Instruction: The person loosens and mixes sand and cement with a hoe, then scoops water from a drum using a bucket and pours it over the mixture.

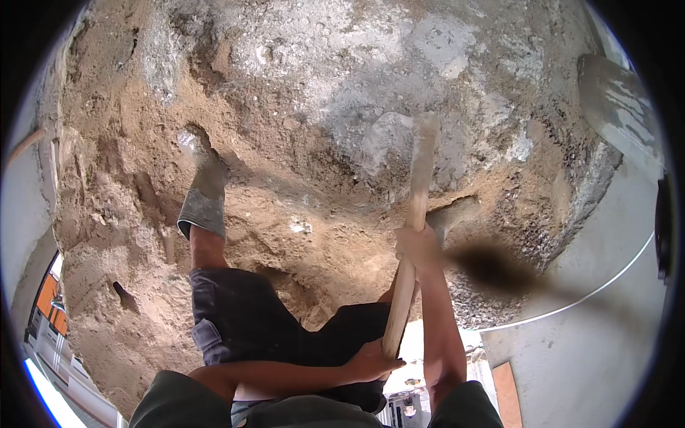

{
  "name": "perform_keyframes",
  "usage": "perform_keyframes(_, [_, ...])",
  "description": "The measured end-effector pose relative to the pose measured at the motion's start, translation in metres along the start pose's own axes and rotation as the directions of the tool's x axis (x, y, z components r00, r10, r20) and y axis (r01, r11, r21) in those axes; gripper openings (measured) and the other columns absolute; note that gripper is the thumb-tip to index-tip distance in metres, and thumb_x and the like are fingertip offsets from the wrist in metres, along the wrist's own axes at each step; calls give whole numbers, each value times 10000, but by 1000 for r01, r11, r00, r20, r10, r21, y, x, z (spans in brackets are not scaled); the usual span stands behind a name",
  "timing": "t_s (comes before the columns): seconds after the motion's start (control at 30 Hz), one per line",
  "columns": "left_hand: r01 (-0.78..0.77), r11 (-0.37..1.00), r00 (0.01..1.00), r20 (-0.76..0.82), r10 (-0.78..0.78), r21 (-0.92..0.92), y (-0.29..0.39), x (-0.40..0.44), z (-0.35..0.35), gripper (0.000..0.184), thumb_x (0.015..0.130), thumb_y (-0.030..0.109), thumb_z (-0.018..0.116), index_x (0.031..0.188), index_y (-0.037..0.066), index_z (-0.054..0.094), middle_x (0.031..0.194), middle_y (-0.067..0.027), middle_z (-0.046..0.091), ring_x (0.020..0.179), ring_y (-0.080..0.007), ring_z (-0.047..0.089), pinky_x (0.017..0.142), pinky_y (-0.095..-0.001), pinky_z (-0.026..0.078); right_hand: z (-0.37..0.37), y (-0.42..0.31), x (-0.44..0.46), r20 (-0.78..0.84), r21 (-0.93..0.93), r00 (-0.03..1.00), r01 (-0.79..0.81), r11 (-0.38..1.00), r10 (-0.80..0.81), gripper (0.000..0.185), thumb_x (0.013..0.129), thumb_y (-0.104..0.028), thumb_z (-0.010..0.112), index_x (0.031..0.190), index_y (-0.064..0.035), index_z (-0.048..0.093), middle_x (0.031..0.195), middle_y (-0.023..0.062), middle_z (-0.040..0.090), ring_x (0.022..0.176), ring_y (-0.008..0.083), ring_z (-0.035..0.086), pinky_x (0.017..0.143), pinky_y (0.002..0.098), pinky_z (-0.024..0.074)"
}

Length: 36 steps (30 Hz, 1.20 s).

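A pale wooden handle runs from close to my body up over the dirt. My left hand is wrapped round its lower end, in front of my dark shorts. Higher up, my right hand grips the same handle near its middle. The upper end of the handle lies over grey, broken rubble; no tool head can be made out there. Beside my right hand hangs a dark, blurred shape, too smeared to name.
My boot stands on uneven brown soil at the left. A grey slab is at the upper right. Along the right side runs a grey surface with a thin white cable. A reddish board lies at the lower right.
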<state>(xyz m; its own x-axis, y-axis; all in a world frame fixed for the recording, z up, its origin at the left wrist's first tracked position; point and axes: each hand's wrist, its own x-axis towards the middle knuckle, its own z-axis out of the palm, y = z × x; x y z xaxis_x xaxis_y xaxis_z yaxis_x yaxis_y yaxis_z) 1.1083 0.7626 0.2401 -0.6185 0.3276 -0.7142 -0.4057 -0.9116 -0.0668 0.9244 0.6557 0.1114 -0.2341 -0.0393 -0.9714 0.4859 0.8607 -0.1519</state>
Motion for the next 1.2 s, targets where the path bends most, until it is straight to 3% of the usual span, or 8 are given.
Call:
perform_keyframes(0.07, [240,948,969,-111,-221,211,45,-29,-34,415,837,176,710,1141,-14,499,790,-115,641,698,-205,658,630,-348,523,4,15,3,-78,189,996,58,980,-44,179,810,-74,639,915,-73,494,674,1,483,534,113,493,470,274,427])
perform_keyframes(0.13, [-34,669,942,-199,270,743,9,-29,-89,432,819,217,683,1142,4,492,796,-185,647,740,-349,663,650,-436,525,8,34,14,-147,366,988,88,926,-36,211,822,-51,632,969,-72,484,718,18,502,569,130,516,502,290,454])
perform_keyframes(0.4, [204,129,928,-234,289,970,56,25,-246,406,771,266,708,1111,92,572,835,-161,653,853,-369,645,734,-486,504,17,60,25,-180,615,975,215,758,-131,199,897,-58,605,1012,-117,454,863,43,518,746,176,541,739,370,501])
perform_keyframes(0.57, [21,217,862,-128,491,976,108,75,-247,285,798,280,713,981,83,616,840,-140,660,827,-363,634,747,-471,501,11,5,0,-336,683,883,468,561,-328,136,904,-68,604,920,-118,478,771,44,519,677,157,513,667,358,481])
perform_keyframes(0.7, [26,280,921,-132,367,960,133,40,-242,308,810,328,710,971,79,628,822,-139,667,815,-346,648,735,-448,501,33,-24,24,-443,654,852,520,550,-278,117,899,-73,600,895,-108,489,664,44,495,572,156,492,566,340,470])
perform_keyframes(0.8, [198,436,916,-324,237,878,134,-34,-260,364,806,375,688,928,36,636,770,-165,663,753,-353,663,691,-441,512,93,-7,111,-353,605,930,141,784,106,95,850,-86,600,873,-91,508,623,29,468,537,157,476,502,328,452])
perform_keyframes(1.03, [225,495,824,-435,363,839,162,-147,-191,375,786,376,671,855,10,625,753,-212,652,739,-395,652,703,-479,515,133,-34,86,-46,454,991,-89,886,123,108,824,-78,576,850,-88,471,680,29,442,559,160,445,527,353,445])
perform_keyframes(1.2, [338,422,671,-530,519,841,143,-254,-281,257,752,296,702,769,53,618,683,-184,640,684,-384,647,659,-469,522,259,-7,29,139,622,990,-107,776,25,121,853,-51,567,891,-78,455,731,31,450,603,159,457,634,357,468])
